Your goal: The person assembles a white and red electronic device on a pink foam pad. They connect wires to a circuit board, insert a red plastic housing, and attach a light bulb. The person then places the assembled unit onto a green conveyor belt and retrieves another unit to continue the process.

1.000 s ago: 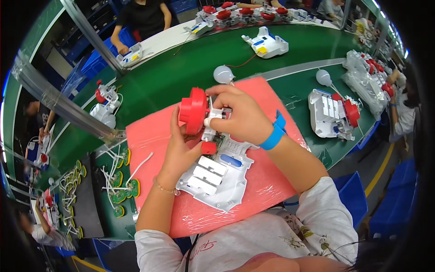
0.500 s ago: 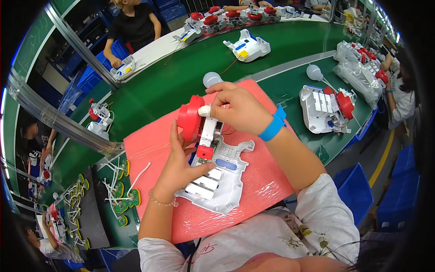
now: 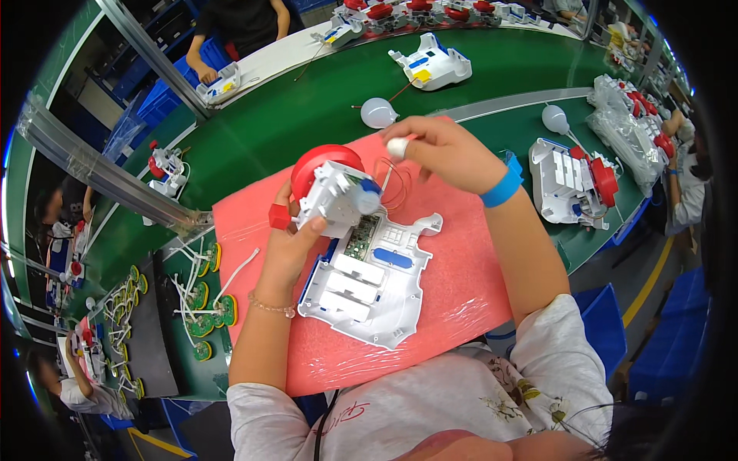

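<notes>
Left hand (image 3: 288, 250) gripping red-white motor module (image 3: 332, 192) by rigid body; right hand (image 3: 446, 154) pinching small white bulb (image 3: 397, 147). Looks light, wires fragile; white housing (image 3: 377, 280) lying beneath hands.

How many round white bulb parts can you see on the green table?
2: one white bulb just beyond the pink mat's far edge, another white bulb farther right. A smaller white piece sits in the right hand.
</notes>
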`<state>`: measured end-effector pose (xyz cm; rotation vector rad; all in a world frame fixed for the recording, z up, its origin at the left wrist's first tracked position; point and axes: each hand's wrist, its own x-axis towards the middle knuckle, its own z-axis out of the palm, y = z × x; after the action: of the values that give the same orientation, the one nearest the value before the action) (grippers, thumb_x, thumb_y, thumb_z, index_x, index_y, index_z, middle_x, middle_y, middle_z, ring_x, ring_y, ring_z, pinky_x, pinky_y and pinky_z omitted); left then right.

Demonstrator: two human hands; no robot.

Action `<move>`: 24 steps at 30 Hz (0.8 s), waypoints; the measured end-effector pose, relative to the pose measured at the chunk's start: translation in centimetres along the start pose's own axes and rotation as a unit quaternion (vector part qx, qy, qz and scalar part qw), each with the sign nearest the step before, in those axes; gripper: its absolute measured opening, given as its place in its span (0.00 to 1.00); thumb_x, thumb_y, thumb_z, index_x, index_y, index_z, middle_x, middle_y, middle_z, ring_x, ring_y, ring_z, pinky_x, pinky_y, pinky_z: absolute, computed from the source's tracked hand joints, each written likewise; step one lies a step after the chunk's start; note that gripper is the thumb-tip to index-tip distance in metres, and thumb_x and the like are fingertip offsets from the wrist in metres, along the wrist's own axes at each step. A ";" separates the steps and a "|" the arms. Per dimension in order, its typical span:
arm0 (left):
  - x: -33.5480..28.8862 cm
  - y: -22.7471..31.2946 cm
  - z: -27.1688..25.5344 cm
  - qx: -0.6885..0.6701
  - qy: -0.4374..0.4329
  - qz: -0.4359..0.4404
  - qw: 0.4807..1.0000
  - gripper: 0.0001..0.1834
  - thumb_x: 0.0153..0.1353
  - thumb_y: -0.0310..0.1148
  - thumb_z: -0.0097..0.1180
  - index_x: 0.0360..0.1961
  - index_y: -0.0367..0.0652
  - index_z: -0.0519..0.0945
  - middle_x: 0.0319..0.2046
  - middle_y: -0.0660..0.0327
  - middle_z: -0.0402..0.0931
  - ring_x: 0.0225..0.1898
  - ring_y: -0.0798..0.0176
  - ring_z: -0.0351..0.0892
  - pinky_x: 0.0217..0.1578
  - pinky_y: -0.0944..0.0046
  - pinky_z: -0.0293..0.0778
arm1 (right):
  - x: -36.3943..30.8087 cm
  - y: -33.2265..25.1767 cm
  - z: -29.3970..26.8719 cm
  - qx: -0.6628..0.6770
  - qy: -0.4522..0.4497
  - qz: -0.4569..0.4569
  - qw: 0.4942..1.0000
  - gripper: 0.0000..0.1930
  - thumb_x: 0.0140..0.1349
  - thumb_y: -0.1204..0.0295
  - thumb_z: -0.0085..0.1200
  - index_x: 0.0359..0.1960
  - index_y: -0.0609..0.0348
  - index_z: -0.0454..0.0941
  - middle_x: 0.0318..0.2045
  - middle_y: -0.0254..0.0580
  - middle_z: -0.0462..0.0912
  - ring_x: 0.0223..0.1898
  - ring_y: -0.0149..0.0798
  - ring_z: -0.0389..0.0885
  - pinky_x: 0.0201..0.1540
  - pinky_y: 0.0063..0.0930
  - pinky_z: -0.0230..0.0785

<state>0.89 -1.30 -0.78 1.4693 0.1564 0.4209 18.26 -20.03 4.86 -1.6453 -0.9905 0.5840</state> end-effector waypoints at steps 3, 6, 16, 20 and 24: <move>0.4 -1.4 -0.4 -0.114 0.006 -0.017 0.993 0.28 0.61 0.36 0.46 0.60 0.45 0.52 0.50 0.58 0.65 0.50 0.65 0.68 0.46 0.66 0.69 | 0.8 4.8 0.1 -0.014 -0.009 -0.055 0.998 0.17 0.56 0.71 0.45 0.48 0.60 0.69 0.38 0.38 0.74 0.32 0.28 0.74 0.32 0.25 0.70; 0.5 -2.1 -0.5 -0.142 0.045 -0.034 0.988 0.22 0.63 0.43 0.40 0.54 0.43 0.61 0.49 0.57 0.68 0.46 0.58 0.72 0.44 0.58 0.72 | 1.3 7.3 1.7 -0.082 -0.083 -0.174 0.978 0.22 0.53 0.73 0.44 0.52 0.58 0.65 0.37 0.39 0.74 0.29 0.28 0.74 0.31 0.25 0.71; 0.9 -2.0 -0.1 -0.184 0.085 -0.057 0.978 0.29 0.63 0.55 0.29 0.54 0.44 0.63 0.47 0.57 0.70 0.45 0.59 0.73 0.43 0.52 0.73 | 0.1 4.9 2.8 -0.010 -0.140 -0.063 0.988 0.26 0.48 0.74 0.49 0.54 0.60 0.64 0.47 0.45 0.70 0.44 0.34 0.72 0.41 0.24 0.68; 0.9 -2.1 -0.3 -0.189 0.062 -0.039 0.979 0.28 0.63 0.54 0.29 0.54 0.44 0.62 0.48 0.58 0.69 0.46 0.59 0.72 0.44 0.51 0.72 | -0.1 4.1 3.0 -0.080 -0.121 -0.082 0.986 0.25 0.49 0.73 0.49 0.53 0.60 0.65 0.45 0.47 0.71 0.46 0.38 0.71 0.46 0.28 0.66; 1.1 -2.9 -0.6 -0.172 0.051 -0.007 0.984 0.27 0.64 0.52 0.31 0.55 0.46 0.62 0.52 0.59 0.66 0.49 0.61 0.69 0.47 0.57 0.69 | -0.1 3.7 4.5 -0.139 -0.054 -0.125 0.981 0.21 0.49 0.71 0.49 0.47 0.63 0.69 0.40 0.50 0.72 0.43 0.44 0.72 0.47 0.32 0.65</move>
<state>2.17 -0.47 -3.54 1.1062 0.1660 0.4867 15.83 -17.97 0.04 -1.7091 -1.3853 0.3794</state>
